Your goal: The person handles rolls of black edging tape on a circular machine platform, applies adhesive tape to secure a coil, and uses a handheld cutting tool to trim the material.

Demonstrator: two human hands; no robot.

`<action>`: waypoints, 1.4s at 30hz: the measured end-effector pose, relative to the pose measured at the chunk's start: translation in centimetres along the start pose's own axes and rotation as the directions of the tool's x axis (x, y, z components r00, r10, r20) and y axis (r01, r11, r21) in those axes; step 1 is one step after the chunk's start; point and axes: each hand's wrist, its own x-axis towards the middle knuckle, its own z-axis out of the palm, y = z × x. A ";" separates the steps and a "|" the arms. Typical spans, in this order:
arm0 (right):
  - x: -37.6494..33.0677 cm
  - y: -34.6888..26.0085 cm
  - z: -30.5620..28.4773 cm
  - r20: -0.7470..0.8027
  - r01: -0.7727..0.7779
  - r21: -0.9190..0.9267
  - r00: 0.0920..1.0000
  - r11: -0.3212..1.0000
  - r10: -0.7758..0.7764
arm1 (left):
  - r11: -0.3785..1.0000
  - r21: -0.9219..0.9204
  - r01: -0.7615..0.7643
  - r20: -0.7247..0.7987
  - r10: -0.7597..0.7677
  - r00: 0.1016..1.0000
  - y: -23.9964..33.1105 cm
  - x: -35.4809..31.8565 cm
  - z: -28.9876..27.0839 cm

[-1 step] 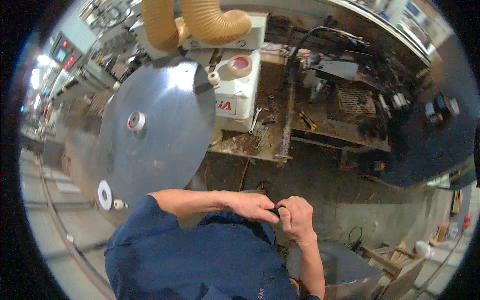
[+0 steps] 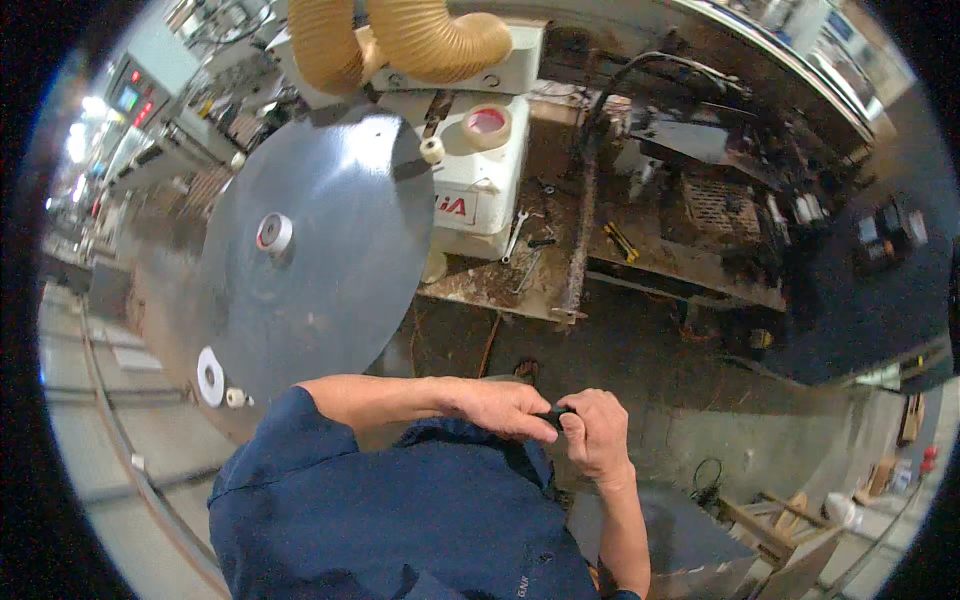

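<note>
Because the dark thing [image 2: 557,414] is small (I can't tell what it is), the left hand [image 2: 497,406] and right hand [image 2: 598,438] both pinch it, maybe to keep it steady; it sits between them, near the blue shirt [image 2: 390,510]

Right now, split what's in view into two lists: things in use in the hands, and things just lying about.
In use:
- small black object, mostly hidden, held between left hand and right hand

Lying about, untouched:
- wrench
- yellow tool
- tape roll on the white machine
</note>
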 end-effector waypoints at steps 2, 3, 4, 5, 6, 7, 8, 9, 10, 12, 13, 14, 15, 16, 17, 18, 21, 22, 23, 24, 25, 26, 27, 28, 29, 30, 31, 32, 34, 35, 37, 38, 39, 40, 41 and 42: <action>1.4 1.9 -1.2 0.023 0.002 0.060 1.000 0.998 -0.003 | 0.997 -0.078 -0.013 -0.074 0.007 0.997 0.4 0.6 -0.7; 2.0 2.7 -1.3 0.047 0.008 0.082 0.999 0.997 -0.012 | 0.998 -0.026 -0.053 -0.140 0.049 0.989 -0.8 1.3 -0.5; 2.6 3.5 -1.1 0.082 0.035 0.130 0.996 0.991 -0.046 | 0.996 0.000 -0.088 -0.214 0.085 0.973 -1.2 1.3 0.0; 3.4 4.4 -1.2 0.105 0.068 0.166 0.991 0.984 -0.086 | 0.991 0.046 -0.125 -0.282 0.133 0.950 -0.8 1.3 -0.1; 3.9 5.2 -0.9 0.117 0.093 0.183 0.986 0.979 -0.116 | 0.992 0.039 -0.123 -0.302 0.129 0.944 -0.4 1.1 -0.1; 4.3 5.6 -0.7 0.162 0.062 0.234 0.982 0.970 -0.102 | 0.992 -0.119 -0.048 -0.311 0.009 0.950 0.1 0.7 0.1; 4.9 6.0 -0.4 0.183 0.069 0.265 0.976 0.962 -0.120 | 0.961 -0.275 0.023 -0.308 -0.111 0.945 0.7 0.1 0.2; 5.4 6.5 -0.1 0.203 0.073 0.290 0.970 0.954 -0.136 | 0.925 -0.380 0.018 -0.348 -0.161 0.924 0.9 -0.1 0.7; 5.7 7.1 0.1 0.267 0.061 0.298 0.953 0.952 -0.145 | 0.898 -0.440 0.012 -0.377 -0.197 0.905 0.7 -0.1 1.1; 7.0 7.5 0.1 0.306 0.071 0.375 0.932 0.924 -0.196 | 0.858 -0.514 -0.008 -0.419 -0.243 0.875 0.7 0.0 2.3; 7.6 7.7 0.0 0.327 0.067 0.437 0.917 0.897 -0.228 | 0.834 -0.550 -0.042 -0.470 -0.268 0.841 1.0 0.0 2.9; 8.3 8.2 -0.2 0.370 0.080 0.468 0.887 0.880 -0.277 | 0.811 -0.580 -0.079 -0.516 -0.291 0.806 1.2 0.1 3.4; 8.8 8.5 -0.5 0.375 0.095 0.475 0.877 0.875 -0.299 | 0.810 -0.579 -0.093 -0.535 -0.292 0.793 1.6 0.3 4.1; 9.1 8.7 -0.6 0.381 0.168 0.483 0.843 0.859 -0.379 | 0.771 -0.625 -0.122 -0.553 -0.327 0.766 1.9 0.5 4.9; 9.3 8.9 -0.8 0.389 0.237 0.491 0.801 0.838 -0.454 | 0.726 -0.669 -0.157 -0.566 -0.362 0.741 2.3 0.8 5.7; 9.5 9.2 -1.0 0.391 0.249 0.528 0.778 0.812 -0.492 | 0.708 -0.689 -0.155 -0.570 -0.397 0.719 3.2 1.0 6.2; 9.7 10.3 -1.8 0.527 0.199 0.592 0.637 0.781 -0.562 | 0.691 -0.692 -0.211 -0.602 -0.391 0.696 3.0 2.3 8.4; 9.7 10.6 -2.1 0.544 0.176 0.619 0.607 0.766 -0.579 | 0.639 -0.721 -0.267 -0.591 -0.366 0.719 3.1 2.8 9.0; 9.7 10.9 -2.1 0.599 0.109 0.627 0.565 0.771 -0.567 | 0.661 -0.709 -0.245 -0.606 -0.392 0.692 2.1 3.7 10.1; 9.7 11.2 -2.2 0.602 0.107 0.643 0.541 0.758 -0.587 | 0.679 -0.692 -0.246 -0.630 -0.400 0.666 1.2 4.8 10.9; 9.8 11.7 -2.1 0.600 0.114 0.662 0.510 0.740 -0.616 | 0.699 -0.670 -0.249 -0.661 -0.410 0.628 0.7 5.7 11.4; 10.3 12.0 -2.2 0.623 0.086 0.673 0.469 0.735 -0.626 | 0.692 -0.673 -0.261 -0.669 -0.418 0.615 2.1 5.9 11.2; 10.7 12.2 -2.2 0.649 0.059 0.679 0.416 0.731 -0.637 | 0.682 -0.675 -0.282 -0.680 -0.426 0.597 3.5 6.0 11.3; 10.8 12.7 -2.1 0.669 0.055 0.662 0.406 0.748 -0.622 | 0.687 -0.652 -0.320 -0.710 -0.405 0.577 3.7 6.3 11.6; 11.6 12.7 -2.0 0.693 0.051 0.637 0.399 0.769 -0.601 | 0.692 -0.627 -0.358 -0.737 -0.378 0.561 3.7 6.6 11.9; 12.7 11.7 -2.6 0.714 -0.009 0.612 0.435 0.791 -0.548 | 0.656 -0.607 -0.448 -0.765 -0.331 0.552 3.5 7.0 12.3; 13.2 12.8 -1.6 0.716 -0.089 0.605 0.495 0.791 -0.492 | 0.692 -0.558 -0.457 -0.803 -0.313 0.506 2.9 7.2 12.6; 15.8 12.1 -1.1 0.694 -0.103 0.615 0.542 0.782 -0.474 | 0.707 -0.501 -0.499 -0.850 -0.295 0.436 3.1 5.9 12.4; 19.2 12.7 0.5 0.701 -0.130 0.579 0.583 0.805 -0.410 | 0.700 -0.450 -0.555 -0.889 -0.289 0.356 3.1 5.1 13.1; 20.8 12.6 1.1 0.704 -0.108 0.543 0.599 0.833 -0.381 | 0.720 -0.417 -0.555 -0.909 -0.315 0.273 3.8 4.0 13.3; 22.7 6.4 -0.3 0.710 -0.067 0.553 0.560 0.831 -0.427 | 0.733 -0.377 -0.565 -0.923 -0.350 0.162 3.5 2.8 14.2; 23.5 2.7 -1.5 0.621 -0.085 0.729 0.499 0.679 -0.604 | 0.691 -0.352 -0.631 -0.923 -0.366 0.114 2.4 2.6 14.2; 24.1 -1.3 -3.0 0.501 -0.122 0.856 0.442 0.503 -0.744 | 0.639 -0.330 -0.695 -0.920 -0.383 0.084 1.3 2.4 13.9; 24.2 -6.4 -4.5 0.468 -0.199 0.884 0.366 0.424 -0.804 | 0.680 -0.383 -0.625 -0.899 -0.430 0.083 0.5 1.7 13.8; 24.2 -10.8 -4.9 0.377 -0.312 0.904 0.262 0.291 -0.888 | 0.681 -0.384 -0.623 -0.890 -0.452 0.054 -0.2 1.2 13.5; 24.7 -14.0 -4.6 0.223 -0.392 0.903 0.079 0.175 -0.972 | 0.678 -0.373 -0.634 -0.887 -0.461 0.029 -0.6 0.8 12.9</action>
